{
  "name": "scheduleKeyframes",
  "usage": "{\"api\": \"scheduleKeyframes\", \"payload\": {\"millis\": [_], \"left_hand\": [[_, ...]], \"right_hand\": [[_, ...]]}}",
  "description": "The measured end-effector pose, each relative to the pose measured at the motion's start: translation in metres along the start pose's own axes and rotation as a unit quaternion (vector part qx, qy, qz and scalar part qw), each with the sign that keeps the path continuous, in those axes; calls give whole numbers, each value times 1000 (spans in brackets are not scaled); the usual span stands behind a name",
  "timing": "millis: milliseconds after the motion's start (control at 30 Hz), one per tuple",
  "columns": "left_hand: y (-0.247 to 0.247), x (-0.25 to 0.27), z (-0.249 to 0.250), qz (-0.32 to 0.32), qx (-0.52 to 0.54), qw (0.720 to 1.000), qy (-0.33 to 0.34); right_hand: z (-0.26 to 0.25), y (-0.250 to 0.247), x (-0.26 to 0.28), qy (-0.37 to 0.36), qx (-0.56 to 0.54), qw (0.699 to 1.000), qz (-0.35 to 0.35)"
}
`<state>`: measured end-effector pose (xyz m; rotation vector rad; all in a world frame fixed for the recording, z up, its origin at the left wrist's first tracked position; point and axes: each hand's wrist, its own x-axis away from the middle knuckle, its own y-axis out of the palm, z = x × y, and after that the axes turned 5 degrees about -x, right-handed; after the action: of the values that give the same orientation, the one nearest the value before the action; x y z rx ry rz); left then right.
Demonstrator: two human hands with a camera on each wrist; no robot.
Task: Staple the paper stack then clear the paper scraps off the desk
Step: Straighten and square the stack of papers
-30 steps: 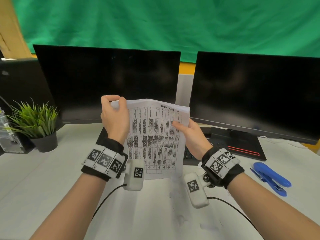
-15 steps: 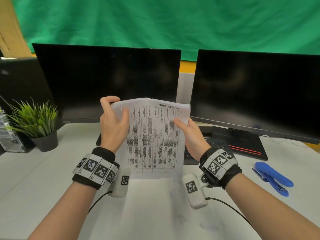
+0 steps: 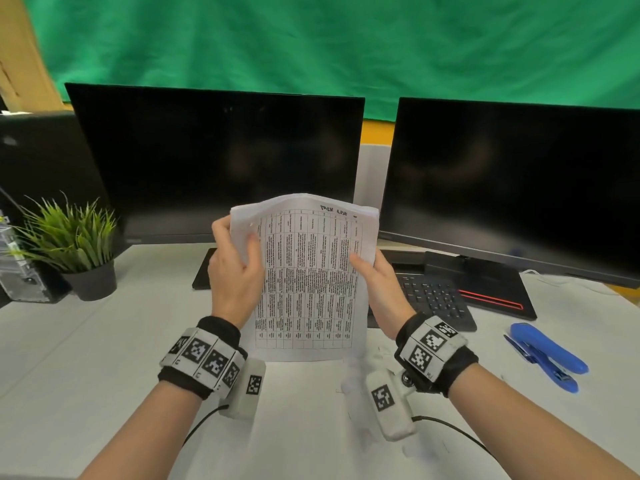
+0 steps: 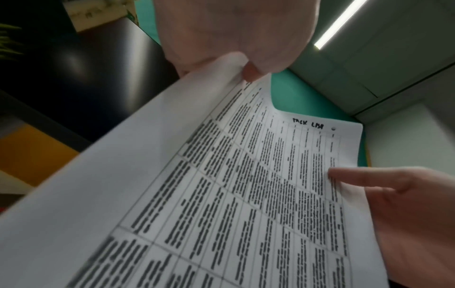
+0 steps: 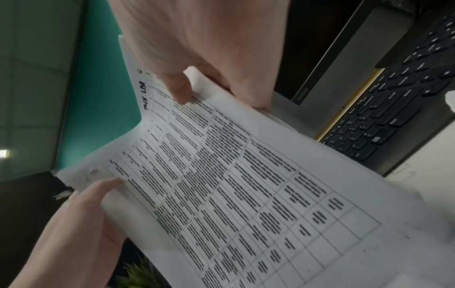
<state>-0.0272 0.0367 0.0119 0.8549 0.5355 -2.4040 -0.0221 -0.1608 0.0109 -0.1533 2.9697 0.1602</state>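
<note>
I hold a printed paper stack [image 3: 306, 278] upright above the white desk [image 3: 86, 358], its bottom edge resting on the desk. My left hand [image 3: 235, 268] grips the stack's left edge, thumb on the front sheet near the top corner. My right hand [image 3: 379, 284] pinches the right edge, thumb on the front and fingers behind. The wrist views show the same stack [image 4: 221, 194] [image 5: 234, 185] with a table and a handwritten heading. A blue stapler [image 3: 545, 356] lies on the desk to the right, untouched. Small white paper scraps [image 3: 356, 386] lie on the desk below the stack.
Two dark monitors [image 3: 214, 161] [image 3: 512, 188] stand behind the stack. A black keyboard [image 3: 436, 299] lies behind my right hand. A potted green plant [image 3: 74, 244] sits at the left, beside a dark computer case [image 3: 20, 271].
My left hand has slid down the stack's left edge, baring the top left corner. The stack has risen slightly. My right hand has kept its grip.
</note>
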Motion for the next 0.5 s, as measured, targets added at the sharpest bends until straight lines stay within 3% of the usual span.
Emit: {"api": "scheduleKeyframes", "payload": {"millis": [167,367,433,500], "left_hand": [[2,-3,-6,22,-34,998,38],[-4,-23,43,30,10,997,72],[1,-34,60,10,25,998,54],[13,-42,70,-40,41,998,-15]], "right_hand": [[2,3,4,-5,35,999,4],[-47,-7,3,-78,30,996,42],[-68,-18,1,-99,61,991,73],[-79,-35,0,-94,98,985,104]]}}
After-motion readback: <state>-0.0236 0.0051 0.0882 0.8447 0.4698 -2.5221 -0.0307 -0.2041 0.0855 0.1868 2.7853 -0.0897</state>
